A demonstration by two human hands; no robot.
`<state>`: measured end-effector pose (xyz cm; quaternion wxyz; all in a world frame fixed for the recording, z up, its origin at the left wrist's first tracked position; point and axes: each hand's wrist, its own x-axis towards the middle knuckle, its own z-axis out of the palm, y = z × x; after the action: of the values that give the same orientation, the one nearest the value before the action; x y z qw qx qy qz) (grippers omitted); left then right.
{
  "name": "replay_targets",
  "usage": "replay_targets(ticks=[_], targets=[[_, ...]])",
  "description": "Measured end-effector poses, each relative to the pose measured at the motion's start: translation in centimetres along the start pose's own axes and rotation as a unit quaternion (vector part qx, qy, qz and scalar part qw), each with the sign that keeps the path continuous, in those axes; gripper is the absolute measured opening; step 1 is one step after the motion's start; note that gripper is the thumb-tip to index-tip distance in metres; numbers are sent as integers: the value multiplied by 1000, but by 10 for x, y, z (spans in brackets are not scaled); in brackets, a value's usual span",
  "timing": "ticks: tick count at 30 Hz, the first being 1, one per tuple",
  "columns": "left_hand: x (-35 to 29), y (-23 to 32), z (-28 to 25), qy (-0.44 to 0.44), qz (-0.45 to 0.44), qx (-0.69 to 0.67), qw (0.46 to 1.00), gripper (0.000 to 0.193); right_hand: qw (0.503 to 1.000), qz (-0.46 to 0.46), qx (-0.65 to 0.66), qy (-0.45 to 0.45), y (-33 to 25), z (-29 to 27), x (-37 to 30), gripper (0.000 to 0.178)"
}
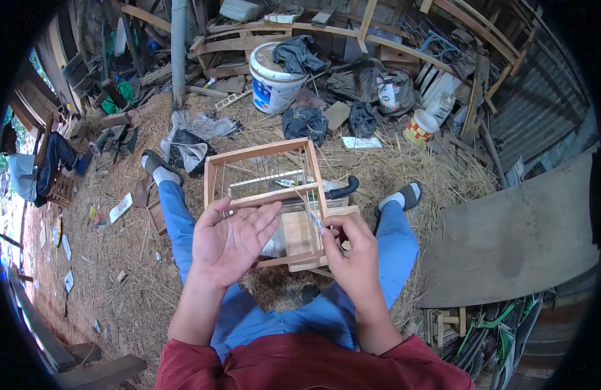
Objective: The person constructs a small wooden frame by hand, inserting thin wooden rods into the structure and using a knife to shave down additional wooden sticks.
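At the far left a person [29, 170] is seen sitting on a wooden chair [57, 188]; bits of paper [120, 207] are scattered on the straw floor [118, 273] nearby; a grey rag [191, 140] is seen by the left foot, w/ a sandal [159, 168] on it.

The left hand [230, 242] is held flat, palm up, fingers [261, 218] spread apart & holding nothing; the fingertips are placed just under the front bar of a small wooden frame box [268, 195], maybe touching it, but that cannot be told for sure; the box is set between the two legs in blue trousers [177, 221], resting near the knees; thin sticks are seen standing inside it.

The right hand [352, 253] is at the box's right front corner; a thin sliver [315, 218] is pinched between its thumb & first fingers [333, 224], which are closed on it; the sliver sticks up & left from the fingertips, right beside the box's corner post.

Further back a white bucket [274, 81] w/ a dark cloth on top is seen; black bags [305, 122] lie below it; a small round tin [419, 128] is set to the right; a big flat grey board [515, 240] lies at the far right.
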<state>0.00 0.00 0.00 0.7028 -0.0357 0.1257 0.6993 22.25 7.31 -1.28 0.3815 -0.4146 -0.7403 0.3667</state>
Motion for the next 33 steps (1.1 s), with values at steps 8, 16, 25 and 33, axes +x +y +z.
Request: replay_targets(ticks=[8, 16, 25, 33], targets=[[-34, 31, 13, -59, 10, 82, 995, 56, 998, -59, 30, 3, -1, 26, -6, 7], [1, 40, 7, 42, 362, 773, 519, 29, 999, -28, -3, 39, 10, 4, -5, 9], [67, 8, 27, -112, 176, 959, 189, 22, 998, 1, -10, 65, 15, -26, -8, 10], [82, -2, 19, -128, 188, 949, 218, 28, 980, 100, 170, 9, 9, -60, -14, 14]])
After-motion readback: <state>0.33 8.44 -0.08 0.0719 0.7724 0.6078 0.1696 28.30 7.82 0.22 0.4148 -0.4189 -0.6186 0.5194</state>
